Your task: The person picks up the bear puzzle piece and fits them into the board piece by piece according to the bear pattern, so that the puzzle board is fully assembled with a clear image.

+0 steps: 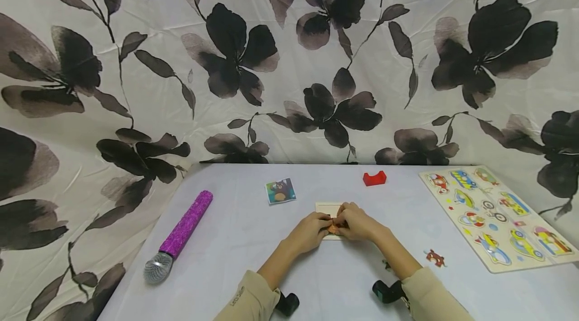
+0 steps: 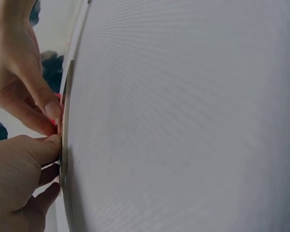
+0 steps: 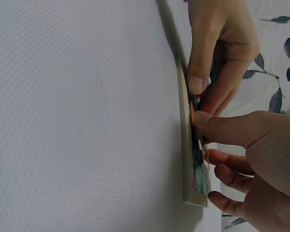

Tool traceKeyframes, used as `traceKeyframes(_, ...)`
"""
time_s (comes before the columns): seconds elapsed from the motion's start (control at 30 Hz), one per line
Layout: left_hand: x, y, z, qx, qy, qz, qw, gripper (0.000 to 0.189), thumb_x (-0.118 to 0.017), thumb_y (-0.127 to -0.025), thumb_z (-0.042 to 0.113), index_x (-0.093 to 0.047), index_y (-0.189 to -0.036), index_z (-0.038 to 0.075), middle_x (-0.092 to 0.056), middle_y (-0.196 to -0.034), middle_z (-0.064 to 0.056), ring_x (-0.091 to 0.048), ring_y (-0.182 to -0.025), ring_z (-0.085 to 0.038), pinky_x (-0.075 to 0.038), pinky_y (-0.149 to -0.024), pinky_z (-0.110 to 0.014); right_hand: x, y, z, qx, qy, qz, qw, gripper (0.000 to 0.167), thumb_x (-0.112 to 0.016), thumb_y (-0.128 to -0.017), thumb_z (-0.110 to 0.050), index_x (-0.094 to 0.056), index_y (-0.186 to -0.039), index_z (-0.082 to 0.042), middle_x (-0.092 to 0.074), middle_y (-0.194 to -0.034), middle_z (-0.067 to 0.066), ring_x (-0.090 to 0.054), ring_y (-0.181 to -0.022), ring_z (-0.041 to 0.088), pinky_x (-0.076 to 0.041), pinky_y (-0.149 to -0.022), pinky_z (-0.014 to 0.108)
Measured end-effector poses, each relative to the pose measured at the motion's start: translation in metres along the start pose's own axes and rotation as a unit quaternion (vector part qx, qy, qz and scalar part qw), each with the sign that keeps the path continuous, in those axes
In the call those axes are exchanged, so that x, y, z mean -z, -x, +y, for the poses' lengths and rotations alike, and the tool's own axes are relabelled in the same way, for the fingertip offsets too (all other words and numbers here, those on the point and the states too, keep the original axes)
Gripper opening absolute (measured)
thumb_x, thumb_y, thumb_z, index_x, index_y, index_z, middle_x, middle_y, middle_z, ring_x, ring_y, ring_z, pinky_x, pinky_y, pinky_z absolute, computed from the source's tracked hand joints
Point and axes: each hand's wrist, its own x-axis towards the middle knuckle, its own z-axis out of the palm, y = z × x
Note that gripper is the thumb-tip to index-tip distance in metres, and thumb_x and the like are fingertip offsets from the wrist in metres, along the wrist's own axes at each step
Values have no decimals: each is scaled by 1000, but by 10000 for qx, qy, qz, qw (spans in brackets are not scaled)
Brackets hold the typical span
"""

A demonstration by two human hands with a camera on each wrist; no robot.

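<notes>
In the head view a small wooden puzzle board (image 1: 328,207) with a pale rim lies at the table's middle, partly covered by both hands. An orange-brown puzzle piece (image 1: 333,229) lies over it between the fingertips. My left hand (image 1: 312,233) pinches the piece from the left side, and my right hand (image 1: 357,221) pinches it from the right with bent fingers. Seen from the right wrist, the board (image 3: 186,145) shows edge-on, with the thumbs of my left hand (image 3: 224,46) and right hand (image 3: 270,154) close together at the orange piece. The fingers hide most of the piece.
A brown animal-shaped piece (image 1: 435,258) lies right of my right forearm. A small picture card (image 1: 280,191) and a red block (image 1: 374,178) are farther back. A glittery purple microphone (image 1: 185,228) lies left; a vehicle puzzle board (image 1: 502,220) lies right.
</notes>
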Motion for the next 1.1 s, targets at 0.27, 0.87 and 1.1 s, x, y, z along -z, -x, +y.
traceKeyframes(0.27,3,1,1,-39,-105,-37,9999,27,-60,-92,11,-66,-116,1,-62,-120,-9,-55,-114,-22,-44,-98,-29,4,-7,-10,-559,244,-183,9980,8,-73,-81,-10,-75,-87,-5,-57,-92,6,-45,-83,19,-35,-64,30)
traceKeyframes(0.87,4,-3,3,-189,-310,-40,9993,27,-58,-93,11,-67,-118,7,-61,-118,-11,-56,-110,-23,-46,-96,-30,11,-8,-10,-899,372,-375,9946,9,-74,-77,-8,-76,-86,-6,-56,-88,3,-45,-85,21,-39,-67,37)
traceKeyframes(1.1,5,-3,5,-145,-456,-236,9986,26,-59,-92,10,-68,-117,9,-59,-118,-10,-55,-108,-22,-47,-93,-28,5,-4,-1,-818,297,-72,9962,17,-73,-78,-10,-74,-92,-2,-59,-92,4,-50,-92,24,-45,-76,44)
